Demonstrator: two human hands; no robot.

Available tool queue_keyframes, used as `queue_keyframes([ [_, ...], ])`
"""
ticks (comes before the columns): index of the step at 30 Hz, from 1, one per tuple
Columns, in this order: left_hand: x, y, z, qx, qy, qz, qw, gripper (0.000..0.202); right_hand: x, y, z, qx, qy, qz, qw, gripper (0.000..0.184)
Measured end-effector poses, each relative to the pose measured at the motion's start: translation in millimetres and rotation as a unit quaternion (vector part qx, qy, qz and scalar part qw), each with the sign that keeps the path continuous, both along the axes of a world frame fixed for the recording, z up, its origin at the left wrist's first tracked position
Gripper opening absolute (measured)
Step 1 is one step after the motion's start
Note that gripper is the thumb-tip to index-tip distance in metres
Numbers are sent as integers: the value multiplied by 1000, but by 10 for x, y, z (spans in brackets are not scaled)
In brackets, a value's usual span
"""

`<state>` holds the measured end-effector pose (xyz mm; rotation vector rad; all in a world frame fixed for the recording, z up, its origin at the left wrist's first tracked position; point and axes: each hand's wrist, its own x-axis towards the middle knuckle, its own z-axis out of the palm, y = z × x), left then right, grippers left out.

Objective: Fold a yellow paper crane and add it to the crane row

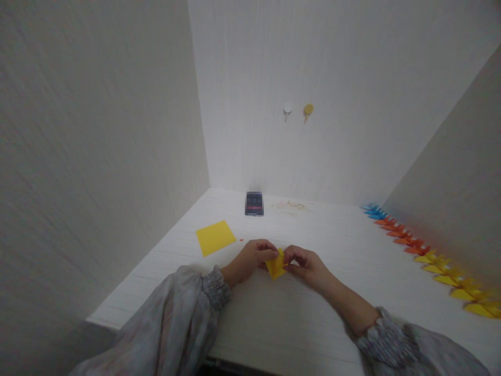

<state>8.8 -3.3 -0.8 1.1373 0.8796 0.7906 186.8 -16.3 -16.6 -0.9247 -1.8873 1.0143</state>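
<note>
Between my hands, just above the white table [250, 308], is a partly folded piece of yellow origami paper [275, 265], pointed at its lower end. My left hand [257, 257] is closed on its left side, thumb on top. The fingers of my right hand [302, 261] pinch its right edge. Flat on the table to the left lies a yellow paper sheet [216, 238], apart from both hands. A tiny red scrap [241, 240] sits just right of that sheet.
Along the right wall runs a row of folded paper birds, blue [376, 211], orange [403, 235] and yellow [454, 277]. A dark, blurred device [254, 203] stands near the back wall. Two hooks, white [287, 109] and yellow [308, 110], are on that wall.
</note>
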Motion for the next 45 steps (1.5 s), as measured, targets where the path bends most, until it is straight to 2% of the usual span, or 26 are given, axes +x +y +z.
queue_keyframes([
  [3, 4, 1, 8, -5, -10, -1, 1000, 14, 7, 3, -18, -40, 13, -1, 999, 12],
  [9, 16, -3, 3, -27, -18, 8, 999, 24, -37, 27, -77, -148, 64, -33, 986, 19],
  [14, 10, 3, -2, -28, -62, 15, 998, 24, -25, 26, -18, -176, 123, -17, 976, 18],
  [17, -1, 11, 0, -27, -81, 14, 996, 24, 4, 25, 11, -119, 101, -7, 988, 15],
  [20, -9, 17, 0, -24, -87, 19, 996, 22, 28, 25, 23, -1, 40, -4, 999, 14],
  [23, -7, 18, -8, -17, -66, 24, 997, 20, 40, 23, 33, 87, -23, -12, 996, 12],
  [27, -6, 14, -25, -6, -37, 16, 999, 19, 52, 23, 33, 126, -62, -23, 990, 5],
  [34, -20, 30, -40, -7, -8, -5, 1000, 22, 93, 46, 2, 164, -115, -25, 979, 9],
  [37, -21, 33, -47, -13, -4, -17, 1000, 24, 107, 27, 40, 205, -178, -11, 962, 12],
  [41, -15, 30, -48, -26, -15, -48, 998, 22, 114, -41, 121, 294, -267, 11, 918, 18],
  [45, -13, 38, -53, -31, -26, -43, 998, 19, 96, -114, 181, 362, -319, 21, 876, 23],
])
